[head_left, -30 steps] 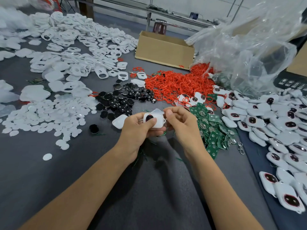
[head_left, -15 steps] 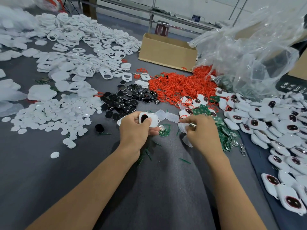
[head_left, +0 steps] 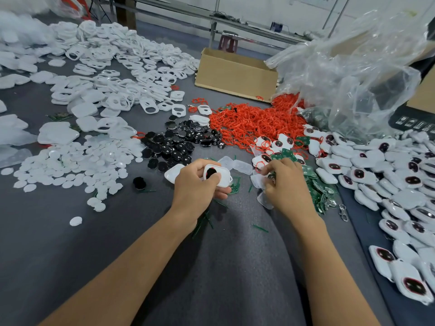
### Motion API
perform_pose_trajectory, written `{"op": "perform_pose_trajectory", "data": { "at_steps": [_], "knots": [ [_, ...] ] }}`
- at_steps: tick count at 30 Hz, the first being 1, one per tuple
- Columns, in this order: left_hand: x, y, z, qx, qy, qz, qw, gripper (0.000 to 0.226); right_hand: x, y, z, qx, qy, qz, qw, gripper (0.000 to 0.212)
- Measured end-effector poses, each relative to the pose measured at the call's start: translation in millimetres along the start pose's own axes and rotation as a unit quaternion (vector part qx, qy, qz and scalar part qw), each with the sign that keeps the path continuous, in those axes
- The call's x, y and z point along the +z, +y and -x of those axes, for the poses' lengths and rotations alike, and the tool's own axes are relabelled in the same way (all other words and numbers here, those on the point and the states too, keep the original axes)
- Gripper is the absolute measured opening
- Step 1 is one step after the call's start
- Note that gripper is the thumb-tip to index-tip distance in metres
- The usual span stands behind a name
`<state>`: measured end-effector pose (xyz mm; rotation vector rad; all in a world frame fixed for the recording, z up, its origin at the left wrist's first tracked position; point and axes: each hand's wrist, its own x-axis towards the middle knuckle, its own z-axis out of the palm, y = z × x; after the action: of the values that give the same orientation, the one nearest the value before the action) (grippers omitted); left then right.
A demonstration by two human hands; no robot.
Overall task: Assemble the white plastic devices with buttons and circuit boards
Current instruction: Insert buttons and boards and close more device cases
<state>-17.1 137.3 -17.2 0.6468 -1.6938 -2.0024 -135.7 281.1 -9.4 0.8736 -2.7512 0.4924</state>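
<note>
- Since the right hand (head_left: 286,187) is knuckles-up with its fingers curled down into the parts, the fingertips are mostly hidden. There's a small dark bit by them, but honestly I can't tell if it's gripping anything.
- It sits on the near-left edge of the green circuit boards (head_left: 316,187), a spiky heap of flat, glossy pieces, with some clear, milky plastic covers (head_left: 242,166) just beside it.
- The left hand (head_left: 197,187) grips the white device (head_left: 220,176) just above the grey, felt-like surface (head_left: 117,231), in the middle. The thumb lies across the front and the fingers wrap underneath, so the underside is out of sight.
- The device is a smooth, rounded, glossy shell with a black oval button facing up at the camera. Its long axis runs roughly left-right, button end to the left, a little loop at the right end.
- Behind are shiny black buttons (head_left: 181,142), a tangle of thin red rings (head_left: 249,123), matte white discs (head_left: 70,165) and white shells (head_left: 122,67).
- The assembled devices (head_left: 388,175) on the right run off the frame edge, and a crinkly clear plastic bag (head_left: 353,74) blurs whatever's under it.
</note>
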Motion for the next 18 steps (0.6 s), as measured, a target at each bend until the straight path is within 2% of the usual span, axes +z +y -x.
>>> {"op": "perform_pose_trajectory", "data": {
  "at_steps": [5, 7, 9, 13, 18],
  "knots": [
    [1, 0, 0, -0.004, -0.014, -0.009, 1.000, 0.017, 2, 2, -2, -0.010, 0.001, -0.026, 1.000, 0.012],
    [1, 0, 0, -0.007, -0.015, -0.008, 1.000, 0.017, 2, 3, -3, -0.017, 0.021, -0.028, 0.999, 0.008],
    [1, 0, -1, -0.011, -0.018, -0.005, 1.000, 0.017, 1, 0, -3, -0.020, 0.060, -0.075, 0.995, 0.008],
    [2, -1, -2, -0.027, -0.027, 0.014, 0.999, 0.016, -11, -21, 3, 0.007, 0.142, -0.296, 0.945, 0.013],
    [4, 0, -5, -0.056, -0.049, 0.084, 0.994, 0.021, -17, -35, 5, 0.030, 0.074, -0.452, 0.888, 0.018]
  ]
}}
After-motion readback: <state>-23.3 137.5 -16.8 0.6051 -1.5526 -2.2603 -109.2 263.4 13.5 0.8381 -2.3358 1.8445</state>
